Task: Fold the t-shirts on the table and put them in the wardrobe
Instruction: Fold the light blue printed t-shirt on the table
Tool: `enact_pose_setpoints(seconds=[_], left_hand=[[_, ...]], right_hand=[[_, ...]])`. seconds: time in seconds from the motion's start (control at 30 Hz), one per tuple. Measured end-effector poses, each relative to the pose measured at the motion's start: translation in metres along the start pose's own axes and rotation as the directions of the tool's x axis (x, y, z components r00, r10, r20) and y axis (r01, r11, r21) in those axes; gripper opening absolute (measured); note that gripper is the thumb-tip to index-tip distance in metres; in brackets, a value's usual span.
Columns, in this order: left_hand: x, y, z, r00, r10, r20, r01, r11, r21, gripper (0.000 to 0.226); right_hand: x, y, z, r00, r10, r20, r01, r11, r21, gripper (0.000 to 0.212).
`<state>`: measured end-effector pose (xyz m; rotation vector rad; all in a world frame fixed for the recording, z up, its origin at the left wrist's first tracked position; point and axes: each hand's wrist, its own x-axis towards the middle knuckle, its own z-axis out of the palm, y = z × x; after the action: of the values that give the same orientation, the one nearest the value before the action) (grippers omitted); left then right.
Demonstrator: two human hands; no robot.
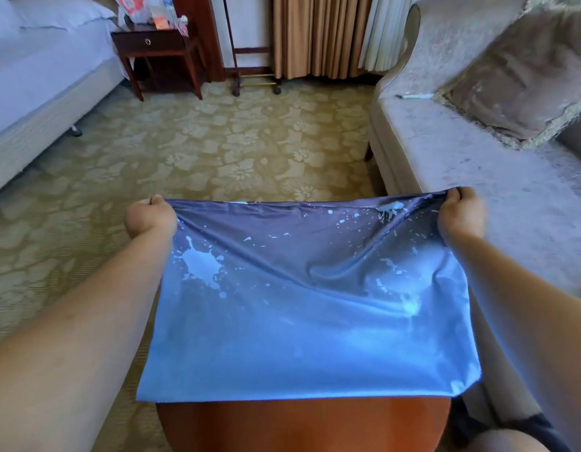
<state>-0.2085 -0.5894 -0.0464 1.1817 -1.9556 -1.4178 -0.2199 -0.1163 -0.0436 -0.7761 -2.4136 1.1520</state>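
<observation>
A blue t-shirt with white paint-splatter print, dark at the far end and light blue at the near end, lies stretched over a round brown wooden table. My left hand grips its far left corner. Across from it, my right hand grips the far right corner. Both fists hold the far edge taut above the table's far side. The near hem lies flat across the tabletop. The wardrobe is out of view.
A grey sofa with a cushion and a pen stands right. A bed sits left, a dark nightstand with clutter behind it, curtains at the back. Patterned carpet lies between.
</observation>
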Motion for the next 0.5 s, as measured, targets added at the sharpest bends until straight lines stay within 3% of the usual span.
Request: enact_pose_setpoints(seconds=[0.13, 0.27, 0.37, 0.5], left_hand=[[0.006, -0.011, 0.026, 0.997, 0.062, 0.05, -0.068, 0.989, 0.134, 0.039], [-0.024, -0.047, 0.04, 0.941, 0.185, 0.283, -0.289, 0.876, 0.386, 0.07], [-0.038, -0.073, 0.038, 0.907, 0.212, 0.364, -0.383, 0.775, 0.502, 0.071], [-0.066, -0.094, 0.02, 0.874, 0.235, 0.425, -0.473, 0.608, 0.637, 0.068]], right_hand=[[0.016, 0.012, 0.03, 0.997, 0.059, 0.044, -0.057, 0.997, -0.05, 0.038], [0.001, 0.028, 0.053, 0.989, 0.123, 0.081, -0.102, 0.97, -0.221, 0.056], [-0.026, 0.028, 0.06, 0.992, -0.001, 0.127, 0.038, 0.955, -0.293, 0.059], [-0.086, 0.02, 0.059, 0.929, -0.143, 0.341, 0.272, 0.889, -0.369, 0.054]])
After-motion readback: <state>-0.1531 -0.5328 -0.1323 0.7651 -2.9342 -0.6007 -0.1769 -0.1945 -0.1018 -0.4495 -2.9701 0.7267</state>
